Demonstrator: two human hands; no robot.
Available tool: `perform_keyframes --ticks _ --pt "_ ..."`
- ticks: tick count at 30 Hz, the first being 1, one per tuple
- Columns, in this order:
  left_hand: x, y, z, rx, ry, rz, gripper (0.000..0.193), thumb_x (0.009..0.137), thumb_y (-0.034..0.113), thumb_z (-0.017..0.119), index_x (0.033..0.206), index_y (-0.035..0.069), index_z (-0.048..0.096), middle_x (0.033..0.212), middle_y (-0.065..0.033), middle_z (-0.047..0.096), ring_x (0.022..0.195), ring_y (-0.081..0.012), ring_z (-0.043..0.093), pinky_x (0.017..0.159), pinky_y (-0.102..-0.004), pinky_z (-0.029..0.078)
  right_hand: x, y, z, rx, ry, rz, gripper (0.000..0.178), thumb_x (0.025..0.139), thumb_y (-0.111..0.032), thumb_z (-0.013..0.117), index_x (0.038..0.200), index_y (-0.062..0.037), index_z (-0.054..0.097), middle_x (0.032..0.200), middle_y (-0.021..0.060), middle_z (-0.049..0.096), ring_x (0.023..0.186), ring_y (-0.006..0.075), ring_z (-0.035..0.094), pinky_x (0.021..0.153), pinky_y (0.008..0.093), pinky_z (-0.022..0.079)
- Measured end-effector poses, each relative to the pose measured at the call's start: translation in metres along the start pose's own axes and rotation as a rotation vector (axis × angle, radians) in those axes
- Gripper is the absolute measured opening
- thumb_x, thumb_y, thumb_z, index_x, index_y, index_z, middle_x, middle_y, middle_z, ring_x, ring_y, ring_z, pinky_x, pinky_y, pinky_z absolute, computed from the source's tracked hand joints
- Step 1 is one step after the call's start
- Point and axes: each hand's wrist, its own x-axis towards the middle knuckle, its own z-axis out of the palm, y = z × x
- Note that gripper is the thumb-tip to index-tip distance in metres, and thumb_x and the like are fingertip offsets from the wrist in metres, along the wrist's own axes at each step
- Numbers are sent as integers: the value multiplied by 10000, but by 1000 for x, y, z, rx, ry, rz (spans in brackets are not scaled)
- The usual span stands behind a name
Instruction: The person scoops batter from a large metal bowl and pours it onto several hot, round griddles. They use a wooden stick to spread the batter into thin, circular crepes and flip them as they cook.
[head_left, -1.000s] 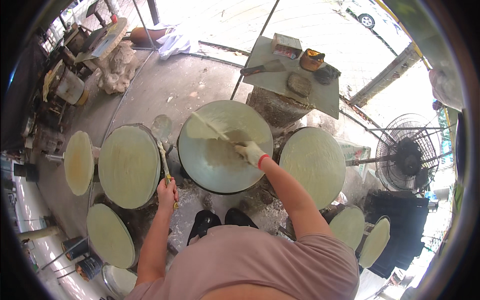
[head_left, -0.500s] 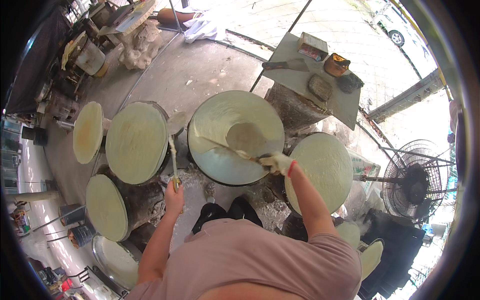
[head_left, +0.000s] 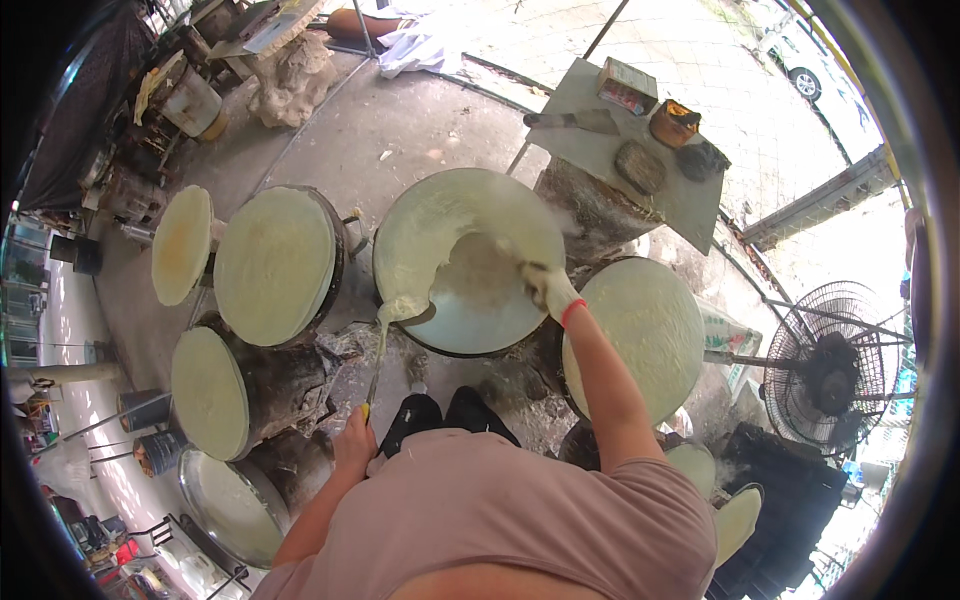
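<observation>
In front of me lies a round griddle (head_left: 490,325), with pale batter (head_left: 410,215) coating its far and left parts and bare metal at its middle and near side. My left hand (head_left: 354,440) is closed around the handle of a batter-coated ladle (head_left: 403,308), whose bowl rests at or just above the griddle's near-left rim. My right hand (head_left: 546,290), in a soiled whitish glove with a red band at the wrist, is closed over the griddle's right side. It grips a spreader whose blade (head_left: 508,247) is smeared by motion and points toward the far side.
Other batter-covered griddles stand left (head_left: 275,265) and right (head_left: 640,335). A thin round sheet (head_left: 182,245) stands at far left. The side table (head_left: 590,160) holds a broad blade (head_left: 575,121), a box (head_left: 627,85) and dark blocks. A fan (head_left: 832,360) stands at right.
The ladle has come from between the griddles to the near-left rim. My right hand has moved up, and the spreader has swung from pointing left to pointing away. Bare metal at the middle has widened.
</observation>
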Motion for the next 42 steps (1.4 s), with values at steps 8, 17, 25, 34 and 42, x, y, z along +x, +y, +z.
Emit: perform_keyframes --ticks 8,17,25,34,42 --pt "-22 13 13 -2 -16 6 331 854 123 503 1149 -17 451 875 -218 602 674 -392 602 565 -475 484 -11 24 -4 -156 -288 98 243 797 -256 645 894 -34 653 618 35 542 422 107 391 369 265 249" --pt "-33 13 12 -18 -90 12 336 847 103 508 1153 -13 431 874 -236 595 701 -415 590 581 -484 469 -54 15 11 -172 -361 196 229 797 -232 636 862 -15 663 614 33 525 451 102 396 410 270 267" --pt "-23 -27 6 -93 62 222 365 840 115 539 1171 -9 447 927 -233 602 746 -414 597 635 -497 474 -81 69 42 -95 -181 81 257 828 -279 616 913 -36 619 654 13 487 522 95 421 429 249 307" --pt "-9 -104 -65 -676 91 210 251 883 124 547 1111 20 527 641 -55 541 531 -179 559 500 -306 421 -150 173 223 611 109 72 271 891 -246 569 1098 -73 558 729 -7 522 577 100 491 469 228 368" --pt "-25 -186 -135 -1371 -108 -1 194 925 85 469 1115 46 451 607 15 405 370 -41 339 338 -185 299 -82 173 371 322 676 -155 372 874 -330 523 1028 -2 604 652 27 532 540 108 483 482 279 369"
